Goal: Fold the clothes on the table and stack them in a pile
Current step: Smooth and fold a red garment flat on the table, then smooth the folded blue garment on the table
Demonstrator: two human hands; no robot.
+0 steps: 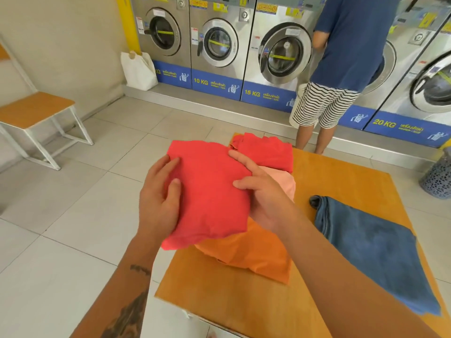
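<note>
I hold a folded red garment in the air above the left edge of the orange table. My left hand grips its left side, thumb on top. My right hand grips its right side, fingers spread over the cloth. Under it on the table lies an orange garment, with a pale pink one just behind. Another red garment sits at the table's far left corner. A blue garment lies spread flat on the right side of the table.
A person in a blue shirt and striped shorts stands beyond the table at a row of washing machines. A wooden bench stands at the left wall. A white bag and a blue perforated bin stand on the tiled floor.
</note>
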